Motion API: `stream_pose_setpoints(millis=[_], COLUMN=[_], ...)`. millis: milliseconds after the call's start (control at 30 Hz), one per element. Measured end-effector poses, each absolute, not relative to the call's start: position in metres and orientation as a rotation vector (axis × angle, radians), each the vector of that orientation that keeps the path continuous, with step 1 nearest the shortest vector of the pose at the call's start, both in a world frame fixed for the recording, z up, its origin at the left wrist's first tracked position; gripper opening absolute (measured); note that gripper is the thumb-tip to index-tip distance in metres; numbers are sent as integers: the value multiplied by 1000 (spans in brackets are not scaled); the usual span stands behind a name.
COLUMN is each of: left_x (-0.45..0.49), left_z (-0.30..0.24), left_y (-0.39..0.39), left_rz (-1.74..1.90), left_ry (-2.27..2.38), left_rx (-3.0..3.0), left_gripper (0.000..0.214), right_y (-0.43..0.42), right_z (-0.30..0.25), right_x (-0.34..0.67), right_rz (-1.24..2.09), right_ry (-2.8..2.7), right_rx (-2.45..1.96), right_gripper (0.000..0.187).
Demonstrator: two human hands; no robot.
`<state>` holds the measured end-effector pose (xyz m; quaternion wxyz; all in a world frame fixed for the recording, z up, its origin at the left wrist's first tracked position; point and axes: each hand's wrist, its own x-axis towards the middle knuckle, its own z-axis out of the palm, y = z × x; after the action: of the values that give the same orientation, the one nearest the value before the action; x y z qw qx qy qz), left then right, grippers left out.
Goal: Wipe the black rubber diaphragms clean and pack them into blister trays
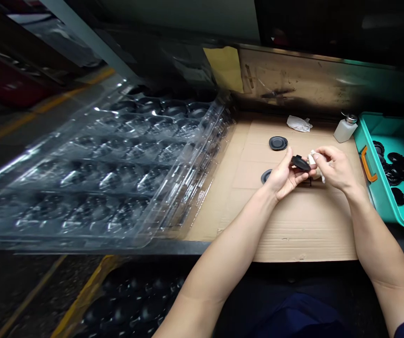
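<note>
My left hand (286,176) is closed on a round black plastic cap (301,163), tilted edge-on above the cardboard. Close beside it, my right hand (334,168) pinches a crumpled white cloth (311,158) right by the cap's edge; whether the two touch I cannot tell. Two more black caps lie on the cardboard: one whole disc (278,143) beyond my left hand, and another disc (266,176) partly hidden behind my left wrist. Something small and dark under my hands is mostly covered.
Stacked clear plastic trays (173,188) with moulded pockets fill the left of the bench. A cardboard sheet (303,234) lies beneath my hands. At the right stands a teal bin (381,206) with several black caps, beside a white pump bottle (345,129). A white crumpled wipe (299,123) lies behind.
</note>
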<state>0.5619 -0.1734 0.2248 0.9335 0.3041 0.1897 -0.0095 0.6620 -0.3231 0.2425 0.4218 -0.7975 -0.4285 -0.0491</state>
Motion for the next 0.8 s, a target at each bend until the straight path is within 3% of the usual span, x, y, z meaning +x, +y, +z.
stream_pose_setpoints(millis=[367, 800], left_x=[561, 565], left_z=[212, 200], left_y=[-189, -189], left_rz=[51, 122], left_ry=[364, 364], left_rx=[1044, 1114], left_gripper=[57, 54], right_y=[-320, -315], right_z=[229, 226], right_x=[659, 654], right_rz=[-105, -212], right_ry=[-1349, -1398], right_rx=[-2409, -2446], right_gripper=[25, 26])
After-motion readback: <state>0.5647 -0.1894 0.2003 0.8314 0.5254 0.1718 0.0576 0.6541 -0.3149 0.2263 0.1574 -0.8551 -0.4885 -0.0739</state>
